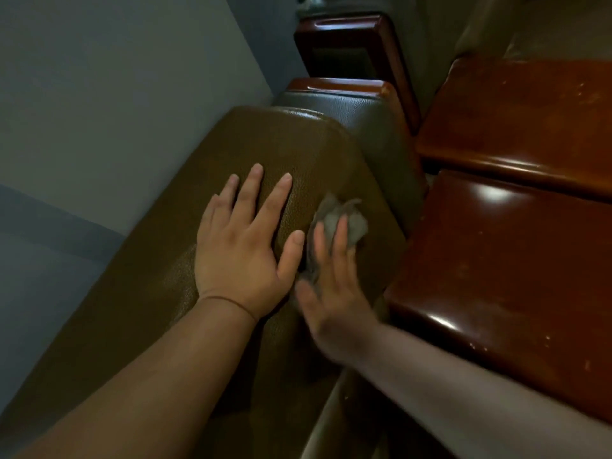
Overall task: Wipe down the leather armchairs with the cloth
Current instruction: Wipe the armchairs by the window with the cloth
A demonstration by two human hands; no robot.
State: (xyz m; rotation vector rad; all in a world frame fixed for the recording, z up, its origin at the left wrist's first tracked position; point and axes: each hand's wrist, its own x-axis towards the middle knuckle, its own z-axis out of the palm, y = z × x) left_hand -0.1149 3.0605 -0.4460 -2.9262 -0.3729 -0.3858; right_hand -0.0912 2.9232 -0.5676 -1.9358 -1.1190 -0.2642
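Pressing the grey cloth point(337, 223) flat under your right hand point(331, 293), fingers straight and slightly spread, you have it at the armchair back's point(159, 293) right edge, just beside your left hand point(241, 250), splayed flat on the leather.

Single head view, looking steeply down, close over armchair back point(231, 154), wall left.

To your right you see two glossy reddish-brown wooden tabletops point(506, 286), the nearer one scuffed and catching light, the farther point(530, 120) beside it. On your left a pale grey wall point(116, 94) runs along, its lower band point(39, 260) darker.
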